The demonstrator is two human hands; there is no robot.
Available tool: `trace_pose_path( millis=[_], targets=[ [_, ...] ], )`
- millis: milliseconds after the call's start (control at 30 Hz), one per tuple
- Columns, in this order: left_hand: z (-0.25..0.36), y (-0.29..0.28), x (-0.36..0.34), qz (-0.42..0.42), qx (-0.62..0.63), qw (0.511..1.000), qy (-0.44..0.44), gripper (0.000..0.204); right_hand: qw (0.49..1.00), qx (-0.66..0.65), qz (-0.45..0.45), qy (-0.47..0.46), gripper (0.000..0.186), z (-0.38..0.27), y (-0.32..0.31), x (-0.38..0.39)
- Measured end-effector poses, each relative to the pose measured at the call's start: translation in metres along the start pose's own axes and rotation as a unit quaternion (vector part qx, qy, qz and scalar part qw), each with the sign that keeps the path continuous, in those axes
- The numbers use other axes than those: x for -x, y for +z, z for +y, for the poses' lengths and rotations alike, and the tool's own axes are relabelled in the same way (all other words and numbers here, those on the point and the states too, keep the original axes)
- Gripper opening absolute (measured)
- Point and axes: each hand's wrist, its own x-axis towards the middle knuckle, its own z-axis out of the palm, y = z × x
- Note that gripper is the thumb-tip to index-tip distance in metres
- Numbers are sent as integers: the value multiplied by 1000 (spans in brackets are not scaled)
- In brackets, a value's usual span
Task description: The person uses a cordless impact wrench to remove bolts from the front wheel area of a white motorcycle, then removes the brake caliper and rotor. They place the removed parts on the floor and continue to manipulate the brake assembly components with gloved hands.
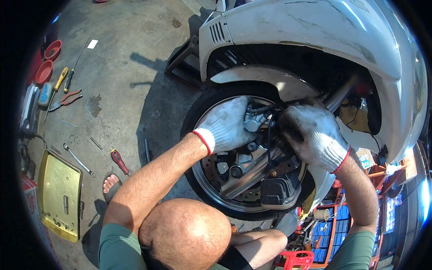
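Observation:
White knit gloves with red cuffs cover both hands. At the front wheel of a white scooter, my left hand point(225, 126) has its fingers closed round a silver metal part, which looks like a brake caliper point(253, 122). A thin black hose point(269, 137) loops down beside it. To the right, my right hand point(312, 130), its glove blackened, curls its fingers beside the fork; what they grip is hidden. Below both hands run the silver fork leg point(245, 177) and the drilled brake disc point(209, 173), inside the black tyre point(192, 173).
On the concrete floor at left lie pliers point(65, 100), a spanner point(78, 159), a red-handled screwdriver point(119, 161) and other screwdrivers. A yellow tray point(58, 198) holds small metal parts. White bodywork point(310, 27) arches overhead. A red stool point(297, 260) and blue bins point(321, 234) stand lower right.

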Motion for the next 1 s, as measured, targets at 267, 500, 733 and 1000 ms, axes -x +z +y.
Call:
trace_pose_path(
  millis=[267, 500, 733, 1000],
  targets=[
    [12, -11, -1, -57, 0, 996, -70, 65, 998, 60, -14, 16, 20, 2, 8, -2],
    [7, -6, 3, -14, 18, 999, -39, 65, 998, 64, -18, 2, 25, 4, 4, -5],
    [11, -5, 5, 4, 5, 999, -38, 63, 996, 69, -58, 6, 28, 5, -1, -8],
    [8, -4, 3, -14, 24, 999, -40, 60, 995, 90, -49, 6, 30, 2, 2, -11]
  ],
)
